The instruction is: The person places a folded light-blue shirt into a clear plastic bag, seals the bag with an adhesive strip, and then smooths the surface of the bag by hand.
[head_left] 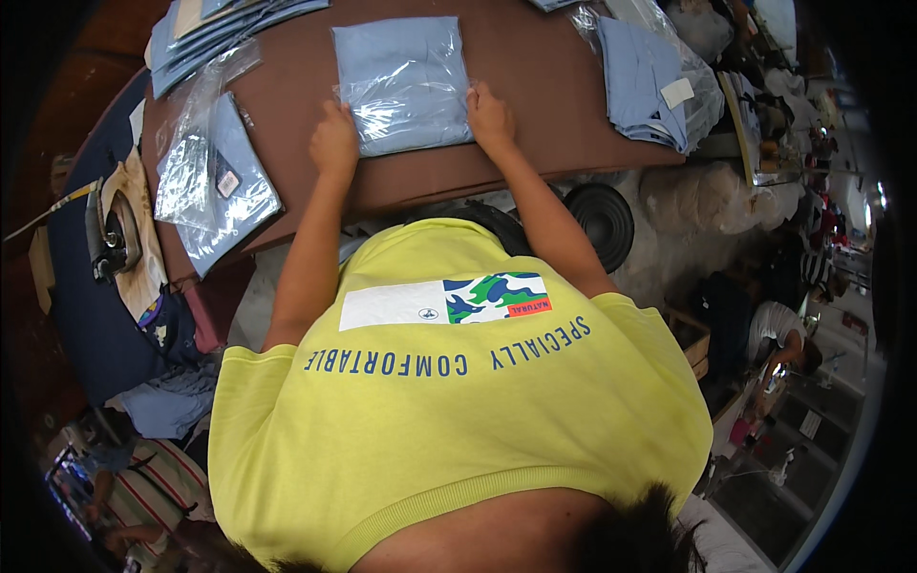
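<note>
A folded light blue garment in a clear plastic bag (401, 91) lies flat on the brown-covered table (544, 86) in front of me. My left hand (334, 138) grips the bag's left edge near its lower corner, the fingers closed. On the opposite edge my right hand (490, 115) pinches the plastic, also closed. The bag's surface shines and looks a little wrinkled. The fingertips of both hands are partly hidden.
Bagged blue garments (224, 191) lie at the table's left edge, below a stack of folded blue cloth (205, 38). More folded garments (640, 86) with plastic sit at right. An iron (115, 239) stands far left. People work at the lower left and right.
</note>
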`<state>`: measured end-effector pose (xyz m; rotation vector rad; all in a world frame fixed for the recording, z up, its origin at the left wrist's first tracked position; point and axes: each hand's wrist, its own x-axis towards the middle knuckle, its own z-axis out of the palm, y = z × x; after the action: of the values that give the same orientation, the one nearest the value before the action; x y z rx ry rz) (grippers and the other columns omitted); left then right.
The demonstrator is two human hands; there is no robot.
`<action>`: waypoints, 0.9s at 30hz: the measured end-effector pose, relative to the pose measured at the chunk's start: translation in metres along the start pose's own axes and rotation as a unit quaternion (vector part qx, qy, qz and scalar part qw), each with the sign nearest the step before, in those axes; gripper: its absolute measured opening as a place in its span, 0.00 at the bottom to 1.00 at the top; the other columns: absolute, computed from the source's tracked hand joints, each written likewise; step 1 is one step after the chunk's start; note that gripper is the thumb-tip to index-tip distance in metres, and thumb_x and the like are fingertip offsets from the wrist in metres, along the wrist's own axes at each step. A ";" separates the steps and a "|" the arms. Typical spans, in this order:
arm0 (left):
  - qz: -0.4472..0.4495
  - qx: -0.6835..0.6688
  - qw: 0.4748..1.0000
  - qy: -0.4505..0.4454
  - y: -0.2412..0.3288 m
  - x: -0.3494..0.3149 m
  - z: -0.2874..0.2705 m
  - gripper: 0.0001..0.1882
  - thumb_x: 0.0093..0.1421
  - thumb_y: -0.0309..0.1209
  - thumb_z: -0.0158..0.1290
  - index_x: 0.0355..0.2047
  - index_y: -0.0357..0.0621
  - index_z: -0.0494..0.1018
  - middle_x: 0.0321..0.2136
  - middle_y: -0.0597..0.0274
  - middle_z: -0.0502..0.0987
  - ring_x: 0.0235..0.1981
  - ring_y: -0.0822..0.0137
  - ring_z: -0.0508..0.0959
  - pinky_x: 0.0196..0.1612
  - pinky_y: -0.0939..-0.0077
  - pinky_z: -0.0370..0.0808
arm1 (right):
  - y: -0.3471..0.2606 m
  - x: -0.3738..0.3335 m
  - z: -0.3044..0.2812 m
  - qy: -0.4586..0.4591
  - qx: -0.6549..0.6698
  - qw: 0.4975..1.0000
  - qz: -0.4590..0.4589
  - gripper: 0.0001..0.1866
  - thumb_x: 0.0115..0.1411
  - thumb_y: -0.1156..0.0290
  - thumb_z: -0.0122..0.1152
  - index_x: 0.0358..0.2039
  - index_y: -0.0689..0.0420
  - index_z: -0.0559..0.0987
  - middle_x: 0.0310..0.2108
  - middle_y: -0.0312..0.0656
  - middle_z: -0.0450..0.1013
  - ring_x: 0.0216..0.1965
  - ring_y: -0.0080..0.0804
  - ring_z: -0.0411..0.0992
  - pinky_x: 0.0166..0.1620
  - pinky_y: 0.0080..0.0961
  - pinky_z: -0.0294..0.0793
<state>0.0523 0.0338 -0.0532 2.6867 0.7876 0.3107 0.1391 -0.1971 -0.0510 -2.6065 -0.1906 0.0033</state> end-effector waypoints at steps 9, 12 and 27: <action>0.019 0.121 0.989 0.087 0.006 0.000 0.011 0.16 0.64 0.47 0.47 0.31 0.48 0.66 0.13 0.57 0.76 0.21 0.52 0.80 0.28 0.56 0.75 | -0.012 0.005 0.001 -0.012 -0.084 0.996 0.031 0.15 0.67 0.57 0.41 0.40 0.55 0.69 0.29 0.54 0.77 0.34 0.55 0.76 0.37 0.51 0.74; 0.037 0.151 0.986 0.067 0.005 0.002 0.008 0.17 0.62 0.48 0.49 0.30 0.48 0.66 0.20 0.57 0.78 0.26 0.56 0.80 0.37 0.57 0.71 | -0.015 0.007 0.003 -0.027 -0.106 0.993 0.036 0.15 0.67 0.58 0.42 0.41 0.56 0.69 0.30 0.53 0.78 0.34 0.53 0.77 0.37 0.49 0.75; 0.229 0.145 0.951 0.148 -0.004 0.007 0.006 0.23 0.59 0.29 0.46 0.53 0.67 0.72 0.43 0.71 0.73 0.45 0.64 0.71 0.53 0.54 0.62 | -0.004 0.012 0.021 0.160 -0.187 0.955 -0.165 0.08 0.60 0.68 0.49 0.40 0.47 0.72 0.32 0.39 0.73 0.26 0.37 0.77 0.31 0.36 0.73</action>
<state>0.0574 0.0395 -0.0592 3.1304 0.2813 0.7782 0.1491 -0.1809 -0.0669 -2.8598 -0.5526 -0.6264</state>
